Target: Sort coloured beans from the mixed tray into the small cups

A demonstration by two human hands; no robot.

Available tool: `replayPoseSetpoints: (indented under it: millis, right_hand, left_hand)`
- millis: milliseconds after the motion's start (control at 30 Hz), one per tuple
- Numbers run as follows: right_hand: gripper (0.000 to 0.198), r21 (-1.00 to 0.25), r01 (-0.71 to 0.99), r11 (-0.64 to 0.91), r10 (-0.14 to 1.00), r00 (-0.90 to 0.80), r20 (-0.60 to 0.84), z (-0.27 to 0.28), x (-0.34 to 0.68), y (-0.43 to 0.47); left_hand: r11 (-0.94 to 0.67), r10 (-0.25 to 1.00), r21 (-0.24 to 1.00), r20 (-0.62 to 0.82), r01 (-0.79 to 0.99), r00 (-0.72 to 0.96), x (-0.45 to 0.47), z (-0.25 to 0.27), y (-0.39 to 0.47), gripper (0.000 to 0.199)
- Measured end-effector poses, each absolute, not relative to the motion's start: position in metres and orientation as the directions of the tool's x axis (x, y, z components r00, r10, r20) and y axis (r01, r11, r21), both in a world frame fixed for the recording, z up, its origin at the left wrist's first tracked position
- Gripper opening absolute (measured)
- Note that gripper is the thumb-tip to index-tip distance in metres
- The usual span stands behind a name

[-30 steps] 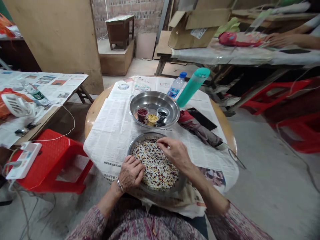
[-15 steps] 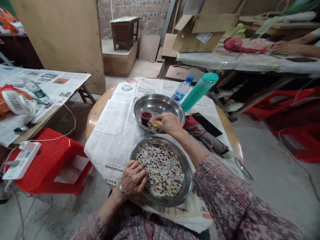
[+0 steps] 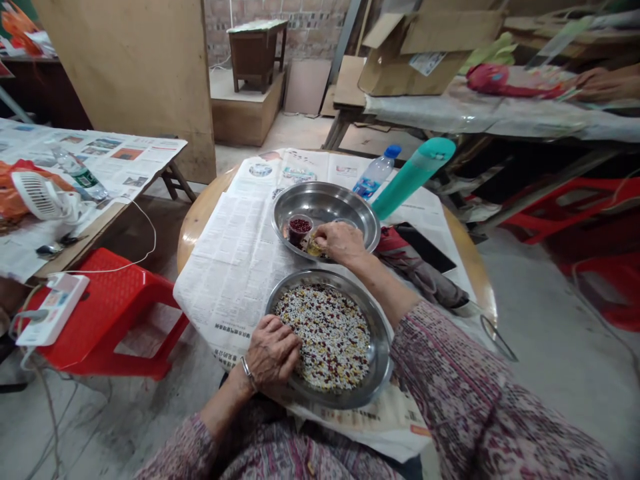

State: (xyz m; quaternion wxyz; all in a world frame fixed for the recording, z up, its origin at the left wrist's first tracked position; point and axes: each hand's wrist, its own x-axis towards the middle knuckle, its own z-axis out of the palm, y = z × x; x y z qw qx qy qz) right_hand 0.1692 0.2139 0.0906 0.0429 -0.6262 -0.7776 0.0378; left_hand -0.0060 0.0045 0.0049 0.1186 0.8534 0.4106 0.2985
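My left hand (image 3: 271, 352), with a metal bracelet at the wrist, is closed over the left rim of the near metal bowl (image 3: 383, 373). White, dark red and yellow grains (image 3: 325, 337) lie mixed across its bottom. My right hand (image 3: 343, 241) reaches into the far metal bowl (image 3: 320, 190), its fingers pinched at a small clear cup of yellow grains (image 3: 315, 247). Just left of those fingers stands a clear cup of dark red beans (image 3: 300, 227). Behind the right hand, part of another clear rim shows; its contents are hidden.
A water bottle (image 3: 377, 173) and a teal cylinder (image 3: 415, 177) stand behind the far bowl. A grey and red folded umbrella (image 3: 425, 273) and a black phone-like object (image 3: 427, 248) lie at right. Newspaper (image 3: 215, 260) covers the round table. A red stool (image 3: 110, 300) stands left; another person's hands (image 3: 600, 83) show far right.
The view has shifted slightly, so the scene sits further right. My right hand stays at the cup of yellow grains, its fingers a little lower over it. My left hand keeps its place on the near bowl.
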Motion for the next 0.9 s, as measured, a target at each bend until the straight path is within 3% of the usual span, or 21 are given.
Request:
replayPoseSetpoints:
  millis: [300, 533, 733, 833, 900]
  right_hand:
    - [0.029, -0.144, 0.962, 0.231, 0.972, -0.235, -0.017, 0.09, 0.172, 0.221]
    - [0.022, -0.18, 0.946, 0.27, 0.961, -0.251, 0.117, 0.077, 0.175, 0.224]
    - [0.016, -0.305, 0.9, 0.312, 0.933, -0.229, 0.277, 0.084, 0.186, 0.197]
    - [0.015, -0.368, 0.833, 0.414, 0.904, -0.327, 0.277, 0.08, 0.197, 0.151]
    - [0.015, -0.402, 0.751, 0.524, 0.851, -0.483, 0.207, 0.071, 0.201, 0.109]
  left_hand:
    - [-0.641, 0.765, 0.434, 0.422, 0.633, 0.486, -0.006, 0.006, 0.005, 0.02]
    - [-0.636, 0.77, 0.437, 0.41, 0.637, 0.489, -0.006, 0.006, 0.005, 0.021]
    - [-0.629, 0.776, 0.432, 0.386, 0.646, 0.498, -0.006, 0.007, 0.005, 0.021]
    - [-0.619, 0.785, 0.473, 0.401, 0.627, 0.472, -0.006, 0.006, 0.005, 0.019]
    - [-0.61, 0.791, 0.508, 0.426, 0.608, 0.439, -0.006, 0.005, 0.006, 0.018]
